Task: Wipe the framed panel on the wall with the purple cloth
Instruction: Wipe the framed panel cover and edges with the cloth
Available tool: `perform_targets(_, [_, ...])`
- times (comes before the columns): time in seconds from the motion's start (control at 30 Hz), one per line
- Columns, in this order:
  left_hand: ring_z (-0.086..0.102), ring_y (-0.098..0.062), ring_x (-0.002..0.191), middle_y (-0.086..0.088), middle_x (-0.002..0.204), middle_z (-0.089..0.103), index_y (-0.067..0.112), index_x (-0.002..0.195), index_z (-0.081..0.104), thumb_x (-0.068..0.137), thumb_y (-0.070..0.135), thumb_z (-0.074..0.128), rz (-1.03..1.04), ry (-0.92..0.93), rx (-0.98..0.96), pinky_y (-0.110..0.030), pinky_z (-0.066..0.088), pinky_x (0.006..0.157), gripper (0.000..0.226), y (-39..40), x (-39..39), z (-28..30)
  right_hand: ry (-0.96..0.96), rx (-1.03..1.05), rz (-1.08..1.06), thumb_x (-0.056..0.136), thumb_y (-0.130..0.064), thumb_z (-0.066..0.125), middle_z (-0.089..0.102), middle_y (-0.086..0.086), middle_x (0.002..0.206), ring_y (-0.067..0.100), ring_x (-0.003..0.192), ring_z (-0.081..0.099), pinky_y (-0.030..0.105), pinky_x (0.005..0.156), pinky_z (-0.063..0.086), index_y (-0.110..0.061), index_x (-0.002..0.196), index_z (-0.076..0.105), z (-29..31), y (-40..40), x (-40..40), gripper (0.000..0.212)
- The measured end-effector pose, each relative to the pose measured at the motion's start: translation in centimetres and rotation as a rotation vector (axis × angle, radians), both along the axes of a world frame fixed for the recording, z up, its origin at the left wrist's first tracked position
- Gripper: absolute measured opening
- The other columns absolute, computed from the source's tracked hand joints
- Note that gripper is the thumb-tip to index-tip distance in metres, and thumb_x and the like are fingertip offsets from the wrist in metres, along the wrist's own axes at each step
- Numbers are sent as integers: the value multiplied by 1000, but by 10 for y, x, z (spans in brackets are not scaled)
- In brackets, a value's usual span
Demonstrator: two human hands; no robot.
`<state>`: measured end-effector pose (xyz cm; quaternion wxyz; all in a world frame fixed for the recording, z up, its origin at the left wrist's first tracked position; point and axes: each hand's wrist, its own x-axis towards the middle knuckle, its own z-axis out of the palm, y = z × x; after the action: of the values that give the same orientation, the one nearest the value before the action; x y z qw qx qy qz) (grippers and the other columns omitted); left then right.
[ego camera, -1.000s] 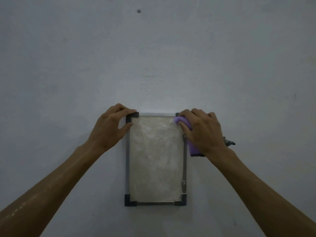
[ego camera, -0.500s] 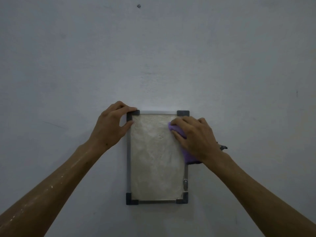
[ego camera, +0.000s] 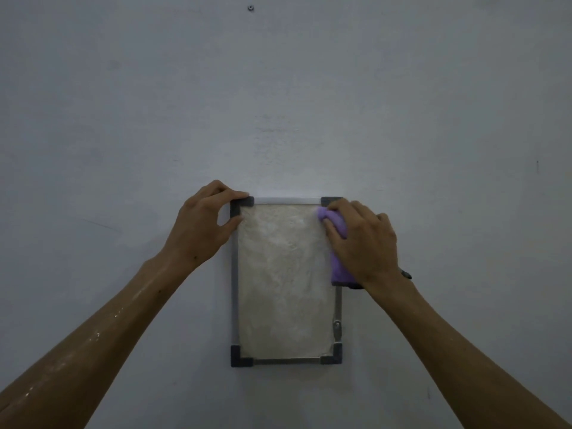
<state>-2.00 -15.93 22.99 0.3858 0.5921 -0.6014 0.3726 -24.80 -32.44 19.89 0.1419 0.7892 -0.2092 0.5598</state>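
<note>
Pressing purple cloth (ego camera: pixel 337 243) under right hand (ego camera: pixel 362 243) — panel (ego camera: pixel 281 283) corner (upper right).

No text, label, brand, number or sign can be read anywhere in the view. The framed panel (ego camera: pixel 283 283) is shown with a mottled, pale surface on which no lettering can be made out, and nothing is printed on the purple cloth (ego camera: pixel 339 258). The wall (ego camera: pixel 433 119) is plain, with no writing on it.
</note>
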Motion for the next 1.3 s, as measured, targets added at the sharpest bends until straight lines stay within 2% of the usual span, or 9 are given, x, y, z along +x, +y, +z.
perform_targets(0.17, [62,-21,102,-5,113,63,11,128,68,86,11,77,-3,6,-8,-39,56,92,43,-1,0,-2,122,56,96,94,-34,64,69,-2,88,16,71,61,36,73,50,-20,100,65,-15,5,-1,16])
perform_targets(0.33, [62,-20,101,-5,113,63,11,128,67,86,11,77,-7,8,-15,-38,56,91,42,-2,0,-3,-46,26,59,94,-31,64,67,1,87,20,70,61,38,71,50,-18,106,62,1,2,2,18])
perform_targets(0.53, [62,-19,101,-4,112,63,12,127,68,86,10,78,-18,2,-18,-37,56,90,42,-1,3,-3,102,40,96,89,-34,70,68,-2,82,12,63,53,32,68,51,-21,97,64,-21,5,-2,17])
perform_targets(0.73, [60,-15,100,-2,112,63,13,127,68,86,11,78,-24,9,-37,-33,56,90,43,-3,3,-4,-63,12,33,92,-31,66,66,1,82,21,64,59,35,67,50,-20,103,63,1,4,-3,16])
perform_targets(0.93, [59,-13,99,-2,112,63,13,127,68,86,11,78,-32,13,-42,-30,54,90,42,-4,4,-4,101,75,23,89,-35,67,65,-1,76,18,61,57,37,68,53,-21,95,62,-15,7,-10,16])
perform_targets(1.13, [61,-18,100,-5,112,63,11,127,68,86,10,78,-34,22,-42,-31,55,90,43,-4,3,-5,-42,-2,-54,92,-33,62,62,-1,77,19,60,55,37,66,49,-20,100,61,16,5,-4,15])
perform_targets(1.3, [61,-18,101,-5,113,63,11,127,68,86,10,78,-41,21,-46,-32,55,90,43,-5,4,-6,134,58,5,89,-32,65,65,-2,80,17,63,56,40,72,51,-21,97,61,-20,10,-10,14])
